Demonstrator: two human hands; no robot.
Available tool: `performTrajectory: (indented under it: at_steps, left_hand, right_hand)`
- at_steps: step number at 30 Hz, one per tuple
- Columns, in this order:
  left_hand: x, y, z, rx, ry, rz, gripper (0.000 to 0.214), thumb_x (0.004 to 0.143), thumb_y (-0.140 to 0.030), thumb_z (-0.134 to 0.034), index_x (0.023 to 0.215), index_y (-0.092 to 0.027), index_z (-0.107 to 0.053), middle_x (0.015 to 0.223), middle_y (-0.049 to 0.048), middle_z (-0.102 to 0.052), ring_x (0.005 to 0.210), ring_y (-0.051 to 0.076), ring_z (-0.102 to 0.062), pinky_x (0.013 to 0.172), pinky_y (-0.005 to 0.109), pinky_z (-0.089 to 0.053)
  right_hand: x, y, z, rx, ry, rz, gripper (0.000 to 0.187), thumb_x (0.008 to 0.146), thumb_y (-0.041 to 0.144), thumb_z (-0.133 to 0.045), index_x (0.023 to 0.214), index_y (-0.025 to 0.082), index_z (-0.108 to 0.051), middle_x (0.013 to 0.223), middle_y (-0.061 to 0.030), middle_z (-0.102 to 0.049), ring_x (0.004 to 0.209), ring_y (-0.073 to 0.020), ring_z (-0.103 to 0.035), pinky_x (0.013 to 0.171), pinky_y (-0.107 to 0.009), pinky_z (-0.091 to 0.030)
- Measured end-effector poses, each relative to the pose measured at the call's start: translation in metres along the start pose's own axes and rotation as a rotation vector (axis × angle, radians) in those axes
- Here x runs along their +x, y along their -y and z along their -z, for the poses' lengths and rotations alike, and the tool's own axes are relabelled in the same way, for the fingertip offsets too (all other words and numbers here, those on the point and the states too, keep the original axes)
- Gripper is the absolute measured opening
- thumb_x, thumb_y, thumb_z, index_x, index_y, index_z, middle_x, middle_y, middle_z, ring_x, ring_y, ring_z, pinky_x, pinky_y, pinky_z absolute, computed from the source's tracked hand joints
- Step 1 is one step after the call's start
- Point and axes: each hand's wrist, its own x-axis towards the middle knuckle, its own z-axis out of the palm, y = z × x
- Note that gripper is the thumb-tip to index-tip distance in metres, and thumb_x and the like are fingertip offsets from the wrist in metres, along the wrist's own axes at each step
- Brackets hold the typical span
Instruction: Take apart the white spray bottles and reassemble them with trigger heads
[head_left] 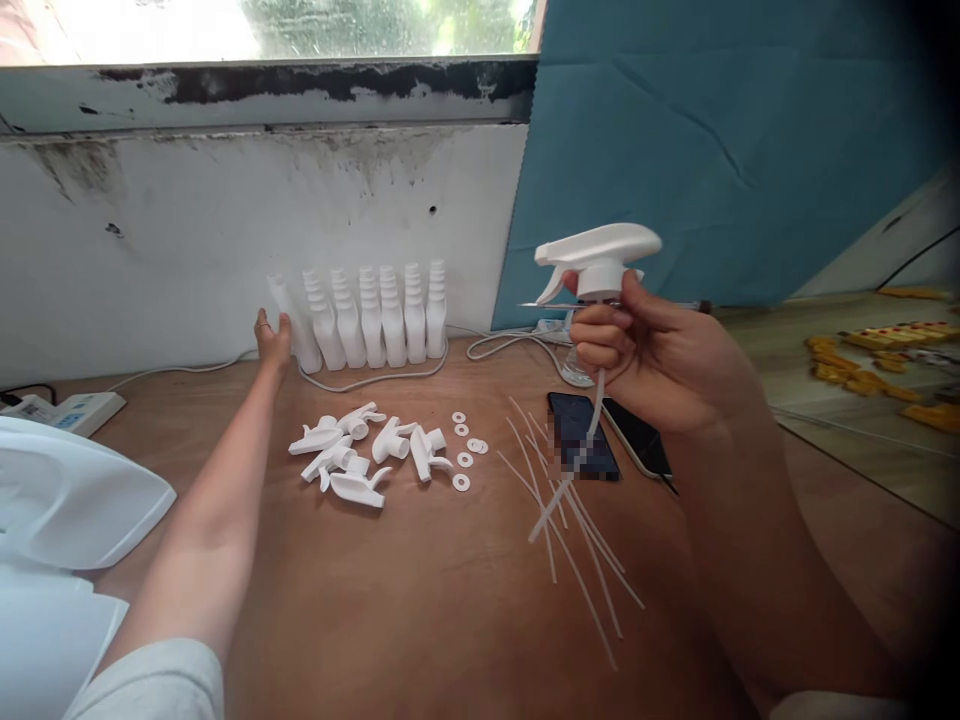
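At the left end of a row of white plastic bottles [371,335], my left hand [273,342] is closed on a white bottle [298,325] that tilts to the left. Raised at the right, my right hand [622,335] grips a white trigger spray head [604,250]. A pale dip tube [598,410] hangs down from the spray head. Across the same hand lies a thin metal tool [544,304] with a dark end; its kind is unclear. Several loose spray heads [360,488] lie on the wooden table [420,580], beside several white ring washers [460,482].
Several thin tubes [589,590] lie crossed right of centre. Two phones [637,437] rest behind them, near a clear glass object [574,370]. A cable [375,385] runs before the bottles. White sheet-like material [67,500] and a power strip [88,412] are at left.
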Motion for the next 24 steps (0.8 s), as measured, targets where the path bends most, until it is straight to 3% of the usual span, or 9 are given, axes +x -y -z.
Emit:
performTrajectory:
  at_steps: [2,4,5,8,11,15,18,22,24]
  left_hand:
    - [-0.019,-0.019,0.0,0.003,-0.129,-0.009,0.053,0.092,-0.046,-0.048,0.132,-0.013,-0.035,0.147,0.0216,-0.03,0.136,0.028,-0.037,0.114,0.043,-0.028]
    - [-0.053,-0.05,-0.002,-0.042,-0.14,-0.051,0.044,0.092,-0.045,-0.046,0.125,-0.016,-0.042,0.137,0.0165,-0.044,0.124,0.025,-0.05,0.108,0.039,-0.038]
    - [-0.076,-0.068,-0.003,-0.146,-0.044,-0.081,0.04,0.091,-0.047,-0.048,0.12,-0.018,-0.047,0.13,0.0139,-0.05,0.117,0.024,-0.055,0.103,0.038,-0.043]
    - [-0.153,-0.125,0.0,-0.482,0.411,-0.051,0.042,0.089,-0.056,-0.049,0.116,-0.023,-0.053,0.12,0.0087,-0.057,0.104,0.023,-0.062,0.09,0.036,-0.052]
    - [-0.215,-0.162,0.012,-0.511,0.739,0.062,0.053,0.083,-0.068,-0.051,0.115,-0.027,-0.059,0.108,0.0077,-0.061,0.091,0.021,-0.063,0.079,0.032,-0.054]
    - [-0.25,-0.164,0.033,-0.266,0.709,0.137,0.032,0.074,-0.05,-0.073,0.096,-0.029,-0.065,0.093,0.0039,-0.061,0.079,0.017,-0.06,0.061,0.024,-0.048]
    - [-0.263,-0.152,0.043,-0.332,0.661,0.344,0.034,0.075,-0.056,-0.069,0.084,-0.025,-0.06,0.078,0.0032,-0.059,0.067,0.016,-0.057,0.053,0.024,-0.044]
    - [-0.287,-0.143,0.044,-0.644,0.638,0.624,0.035,0.082,-0.055,-0.061,0.08,-0.023,-0.047,0.068,0.002,-0.06,0.063,0.019,-0.062,0.059,0.03,-0.049]
    - [-0.299,-0.14,0.04,-0.784,0.706,0.735,0.033,0.083,-0.051,-0.059,0.08,-0.024,-0.04,0.063,-0.0005,-0.058,0.054,0.02,-0.062,0.053,0.031,-0.047]
  right_hand:
    - [0.0,-0.006,-0.005,0.009,0.012,-0.098,0.022,0.098,0.03,-0.043,0.09,0.015,-0.057,0.071,0.0043,-0.008,0.056,-0.0096,-0.002,0.042,-0.02,-0.009]
    - [0.0,-0.02,-0.012,0.005,0.046,-0.218,0.022,0.094,0.034,-0.049,0.083,0.015,-0.053,0.069,0.0054,-0.008,0.054,-0.0077,-0.002,0.041,-0.019,-0.006]
    - [-0.001,-0.031,-0.017,-0.003,0.084,-0.279,0.024,0.092,0.036,-0.052,0.081,0.016,-0.051,0.067,0.0059,-0.009,0.053,-0.0068,-0.003,0.04,-0.018,-0.005]
    - [-0.007,-0.071,-0.032,-0.037,0.247,-0.445,0.034,0.084,0.048,-0.062,0.078,0.018,-0.046,0.061,0.008,-0.014,0.048,-0.0044,-0.006,0.037,-0.016,-0.005]
    - [-0.02,-0.111,-0.044,-0.091,0.377,-0.578,0.043,0.077,0.055,-0.066,0.073,0.021,-0.039,0.054,0.0099,-0.012,0.045,-0.004,-0.004,0.034,-0.015,-0.005]
    - [-0.036,-0.135,-0.042,-0.161,0.483,-0.66,0.043,0.071,0.058,-0.069,0.07,0.023,-0.044,0.052,0.009,-0.013,0.042,-0.004,-0.006,0.034,-0.014,-0.008]
    - [-0.037,-0.134,-0.022,-0.189,0.457,-0.661,0.034,0.079,0.059,-0.062,0.087,0.026,-0.058,0.054,0.0089,-0.016,0.043,-0.0042,-0.01,0.037,-0.015,-0.007]
    - [-0.027,-0.133,0.018,-0.403,0.25,-0.476,0.054,0.079,0.062,-0.062,0.109,0.018,-0.06,0.053,0.0093,-0.027,0.042,-0.004,-0.023,0.041,-0.017,-0.014]
    - [-0.021,-0.137,0.036,-0.577,0.124,-0.315,0.058,0.08,0.064,-0.058,0.111,0.015,-0.061,0.052,0.0053,-0.041,0.044,-0.009,-0.041,0.044,-0.021,-0.029]
